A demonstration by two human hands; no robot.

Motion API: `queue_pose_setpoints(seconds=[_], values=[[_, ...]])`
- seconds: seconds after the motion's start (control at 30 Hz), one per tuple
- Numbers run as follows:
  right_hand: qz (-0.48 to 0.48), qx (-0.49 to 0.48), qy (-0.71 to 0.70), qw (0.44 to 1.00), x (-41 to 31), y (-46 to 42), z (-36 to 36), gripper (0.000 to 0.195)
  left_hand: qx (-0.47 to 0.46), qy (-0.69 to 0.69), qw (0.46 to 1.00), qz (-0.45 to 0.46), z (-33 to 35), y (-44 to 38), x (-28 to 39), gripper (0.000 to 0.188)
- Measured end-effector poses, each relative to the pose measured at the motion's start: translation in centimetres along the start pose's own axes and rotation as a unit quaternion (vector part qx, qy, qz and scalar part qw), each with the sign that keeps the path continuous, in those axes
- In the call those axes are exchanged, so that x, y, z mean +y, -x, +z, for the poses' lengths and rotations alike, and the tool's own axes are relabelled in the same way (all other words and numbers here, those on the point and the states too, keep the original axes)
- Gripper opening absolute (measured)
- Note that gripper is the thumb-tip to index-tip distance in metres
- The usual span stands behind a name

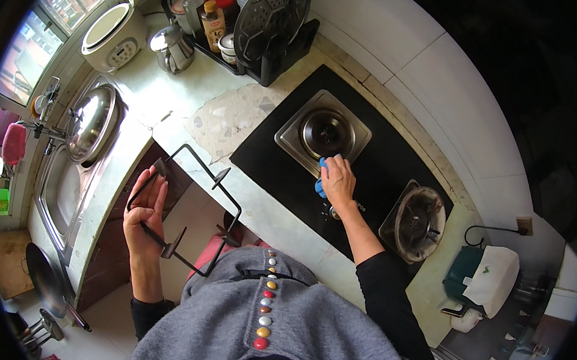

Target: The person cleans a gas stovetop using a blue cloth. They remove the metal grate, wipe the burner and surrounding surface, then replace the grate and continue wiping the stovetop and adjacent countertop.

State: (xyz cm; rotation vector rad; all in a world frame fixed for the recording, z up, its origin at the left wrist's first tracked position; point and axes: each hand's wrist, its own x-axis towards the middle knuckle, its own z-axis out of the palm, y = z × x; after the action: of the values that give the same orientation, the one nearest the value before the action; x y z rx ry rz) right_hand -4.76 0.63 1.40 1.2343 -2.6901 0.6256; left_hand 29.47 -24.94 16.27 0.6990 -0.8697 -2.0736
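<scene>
My left hand (146, 215) grips a black metal pan support (227, 196) from a gas burner, held out over the floor in front of the counter. Under my right hand (337, 181) a blue cloth (321, 182) is bunched against the steel drip tray (291, 135) of the left burner. That burner (328, 132) is bare, with its dark centre showing. Both lie on a black glass gas hob (260, 153). At its right end the other burner (420, 222) has a round, stained surround standing on it. A control knob (334, 213) shows just below my right wrist.
Bottles (213, 24) and black perforated racks (269, 23) stand behind the hob beside a steel kettle (172, 49) and a rice cooker (113, 37). Left is a sink (61, 199) with a lidded steel pan (90, 123). A green, cloth-covered appliance (482, 279) sits right.
</scene>
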Motion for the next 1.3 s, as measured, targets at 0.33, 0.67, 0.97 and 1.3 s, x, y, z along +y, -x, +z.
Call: queue_pose_setpoints(seconds=[0.33, 0.67, 0.97, 1.3], values=[[0.049, -0.029, 0.074, 0.996, 2.3, -1.6, -0.9, 0.008, 0.009, 0.031, 0.999, -0.003, 0.1, 0.3, 0.2, 0.079], [0.105, -0.035, -0.019, 0.994, -6.8, -4.9, 4.0, 0.021, -0.017, 0.01, 1.0, -0.005, -0.5, -0.4, -0.4, 0.077], [-0.034, -0.049, 0.014, 0.998, 1.0, -0.8, -0.6, 0.011, -0.021, -0.014, 1.0, -0.01, 0.5, -1.0, -0.3, 0.078], [-0.033, 0.015, 0.077, 0.996, 9.0, -5.8, -0.9, 0.021, -0.008, -0.018, 1.0, -0.007, 0.1, -0.6, 0.0, 0.079]])
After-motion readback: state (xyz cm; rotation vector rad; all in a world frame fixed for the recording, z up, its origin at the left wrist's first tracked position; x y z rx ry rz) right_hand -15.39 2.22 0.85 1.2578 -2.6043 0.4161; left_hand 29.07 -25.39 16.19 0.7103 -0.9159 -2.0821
